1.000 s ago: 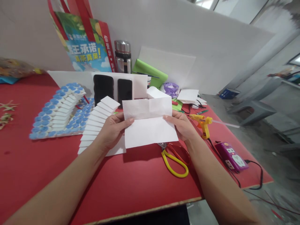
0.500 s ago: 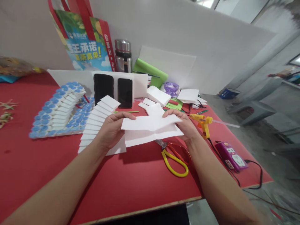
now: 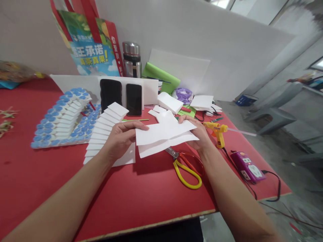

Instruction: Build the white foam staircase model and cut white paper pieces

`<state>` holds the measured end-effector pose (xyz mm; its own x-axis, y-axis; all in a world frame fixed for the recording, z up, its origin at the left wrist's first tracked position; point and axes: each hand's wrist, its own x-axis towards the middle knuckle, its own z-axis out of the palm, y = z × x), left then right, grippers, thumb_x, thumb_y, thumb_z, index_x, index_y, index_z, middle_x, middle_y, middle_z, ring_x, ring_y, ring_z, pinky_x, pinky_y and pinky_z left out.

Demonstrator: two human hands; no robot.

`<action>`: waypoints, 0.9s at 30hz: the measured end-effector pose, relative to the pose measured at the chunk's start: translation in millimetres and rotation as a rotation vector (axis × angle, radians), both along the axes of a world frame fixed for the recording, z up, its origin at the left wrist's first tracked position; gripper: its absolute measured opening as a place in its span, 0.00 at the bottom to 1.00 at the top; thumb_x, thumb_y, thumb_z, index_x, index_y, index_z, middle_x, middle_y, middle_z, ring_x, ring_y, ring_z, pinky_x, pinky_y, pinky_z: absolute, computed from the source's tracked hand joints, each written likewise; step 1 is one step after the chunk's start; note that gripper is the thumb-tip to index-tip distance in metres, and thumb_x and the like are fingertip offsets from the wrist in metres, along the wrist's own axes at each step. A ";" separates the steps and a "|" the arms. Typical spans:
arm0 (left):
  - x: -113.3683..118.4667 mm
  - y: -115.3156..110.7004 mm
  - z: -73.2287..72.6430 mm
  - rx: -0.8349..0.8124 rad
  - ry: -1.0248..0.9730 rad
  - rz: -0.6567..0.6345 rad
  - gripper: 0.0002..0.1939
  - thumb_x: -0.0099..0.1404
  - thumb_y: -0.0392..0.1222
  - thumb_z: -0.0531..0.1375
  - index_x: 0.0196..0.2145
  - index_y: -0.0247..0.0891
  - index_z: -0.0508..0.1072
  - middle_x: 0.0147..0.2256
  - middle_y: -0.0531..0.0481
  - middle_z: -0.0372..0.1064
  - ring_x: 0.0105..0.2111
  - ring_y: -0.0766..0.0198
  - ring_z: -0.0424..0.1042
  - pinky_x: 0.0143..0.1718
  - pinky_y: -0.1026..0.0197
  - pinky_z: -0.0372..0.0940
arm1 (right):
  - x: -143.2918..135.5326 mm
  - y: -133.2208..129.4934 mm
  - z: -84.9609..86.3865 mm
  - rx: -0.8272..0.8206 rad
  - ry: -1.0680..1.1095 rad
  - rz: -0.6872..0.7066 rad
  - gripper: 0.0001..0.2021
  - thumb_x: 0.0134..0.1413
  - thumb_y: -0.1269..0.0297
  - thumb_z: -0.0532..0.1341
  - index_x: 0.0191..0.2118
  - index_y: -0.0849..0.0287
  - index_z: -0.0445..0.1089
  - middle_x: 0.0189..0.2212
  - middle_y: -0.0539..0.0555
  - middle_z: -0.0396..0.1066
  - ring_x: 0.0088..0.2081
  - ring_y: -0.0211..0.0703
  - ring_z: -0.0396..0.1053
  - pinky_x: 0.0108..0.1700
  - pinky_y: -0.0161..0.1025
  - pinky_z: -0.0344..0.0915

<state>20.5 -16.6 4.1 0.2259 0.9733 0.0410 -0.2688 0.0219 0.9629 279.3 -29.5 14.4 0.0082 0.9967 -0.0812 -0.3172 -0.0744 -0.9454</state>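
A folded sheet of white paper (image 3: 161, 134) is held above the red table by both hands, its two layers slightly apart along the near edge. My left hand (image 3: 121, 137) pinches its left end, thumb on top. At the other end my right hand (image 3: 196, 132) grips it, fingers partly hidden behind the sheet. Under and just beyond the paper lie scissors (image 3: 186, 168) with one yellow and one red handle. Beside my left hand, a stepped row of white card pieces (image 3: 102, 131) fans out on the table.
A blue-and-white paper construction (image 3: 50, 124) stands at left, near two phones (image 3: 134, 99). A yellow glue gun (image 3: 218, 132) and a purple power strip (image 3: 248, 168) with cables lie right. Behind are a thermos (image 3: 132, 60), a shopping bag (image 3: 88, 47) and a white paper stack (image 3: 170, 102).
The folded paper has shifted slightly right and tilted, its right end higher. Its layers lie closer together. Both hands keep their hold.
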 end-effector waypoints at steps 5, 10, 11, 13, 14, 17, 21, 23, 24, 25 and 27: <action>-0.9 2.0 -2.0 0.001 -0.003 0.008 0.10 0.48 0.33 0.66 0.27 0.42 0.86 0.31 0.48 0.79 0.25 0.68 0.67 0.24 0.65 0.60 | 1.4 0.7 -0.5 0.010 -0.036 0.000 0.07 0.40 0.63 0.68 0.26 0.57 0.72 0.22 0.50 0.68 0.23 0.39 0.60 0.24 0.34 0.52; -3.6 2.2 -2.5 0.098 -0.037 -0.027 0.10 0.55 0.40 0.63 0.27 0.41 0.86 0.35 0.43 0.81 0.37 0.54 0.75 0.33 0.58 0.69 | 5.1 2.0 -1.6 0.050 -0.053 0.029 0.07 0.42 0.60 0.68 0.27 0.57 0.71 0.21 0.49 0.65 0.23 0.39 0.58 0.24 0.35 0.52; -3.6 2.1 -3.1 0.102 -0.042 -0.030 0.10 0.57 0.42 0.63 0.28 0.40 0.86 0.35 0.43 0.81 0.39 0.52 0.76 0.36 0.56 0.70 | 5.6 1.9 -1.7 0.065 -0.052 0.045 0.08 0.43 0.59 0.67 0.27 0.57 0.72 0.21 0.49 0.65 0.23 0.39 0.59 0.25 0.36 0.53; -2.7 2.1 -4.5 0.079 -0.032 -0.025 0.07 0.59 0.44 0.68 0.27 0.41 0.85 0.34 0.44 0.81 0.39 0.55 0.76 0.40 0.58 0.70 | 5.9 1.3 -2.0 0.085 -0.060 0.065 0.10 0.46 0.55 0.66 0.27 0.57 0.73 0.22 0.51 0.66 0.24 0.42 0.62 0.25 0.38 0.56; -2.0 2.0 -5.1 0.061 -0.020 -0.027 0.03 0.56 0.42 0.71 0.27 0.41 0.85 0.33 0.46 0.80 0.37 0.59 0.75 0.40 0.61 0.70 | 5.7 0.7 -2.4 0.087 -0.072 0.064 0.12 0.47 0.53 0.66 0.27 0.57 0.73 0.22 0.51 0.67 0.24 0.42 0.62 0.25 0.38 0.57; 0.4 1.4 -5.0 0.002 -0.031 -0.043 0.10 0.49 0.36 0.76 0.32 0.41 0.84 0.33 0.51 0.79 0.33 0.66 0.75 0.38 0.65 0.69 | 4.7 -1.2 -4.5 0.072 -0.134 0.058 0.12 0.44 0.56 0.72 0.30 0.55 0.73 0.23 0.49 0.69 0.22 0.40 0.63 0.24 0.36 0.57; 2.6 -0.5 -0.5 -0.144 -0.100 -0.080 0.27 0.49 0.37 0.77 0.48 0.42 0.83 0.36 0.49 0.81 0.31 0.62 0.78 0.35 0.62 0.72 | 3.8 -2.3 -7.8 0.094 -0.138 0.088 0.21 0.38 0.63 0.78 0.41 0.53 0.75 0.32 0.48 0.76 0.29 0.42 0.71 0.30 0.37 0.66; 4.1 -1.4 1.2 -0.196 -0.131 -0.089 0.25 0.48 0.36 0.76 0.46 0.39 0.83 0.34 0.47 0.82 0.30 0.61 0.78 0.34 0.61 0.73 | 3.7 -2.1 -8.3 0.092 -0.122 0.095 0.26 0.38 0.64 0.78 0.47 0.52 0.75 0.35 0.49 0.78 0.32 0.43 0.73 0.34 0.38 0.69; 5.2 -1.7 1.7 -0.216 -0.145 -0.086 0.21 0.48 0.36 0.76 0.43 0.37 0.84 0.32 0.47 0.81 0.29 0.61 0.78 0.34 0.61 0.73 | 3.7 -2.1 -8.2 0.087 -0.114 0.097 0.28 0.38 0.64 0.78 0.49 0.52 0.76 0.35 0.49 0.78 0.33 0.42 0.74 0.35 0.38 0.70; 6.6 -2.0 2.1 -0.232 -0.158 -0.074 0.17 0.48 0.36 0.76 0.39 0.36 0.84 0.31 0.47 0.81 0.29 0.61 0.78 0.33 0.62 0.72 | 3.7 -2.0 -8.0 0.080 -0.107 0.099 0.28 0.38 0.65 0.79 0.49 0.53 0.76 0.35 0.49 0.79 0.33 0.42 0.74 0.36 0.39 0.71; 9.9 -2.5 2.3 -0.255 -0.182 -0.030 0.11 0.48 0.35 0.75 0.32 0.35 0.82 0.29 0.49 0.79 0.28 0.64 0.76 0.32 0.65 0.71 | 3.2 -2.2 -7.3 0.068 -0.095 0.103 0.25 0.38 0.66 0.78 0.47 0.54 0.78 0.34 0.50 0.79 0.33 0.42 0.74 0.36 0.38 0.71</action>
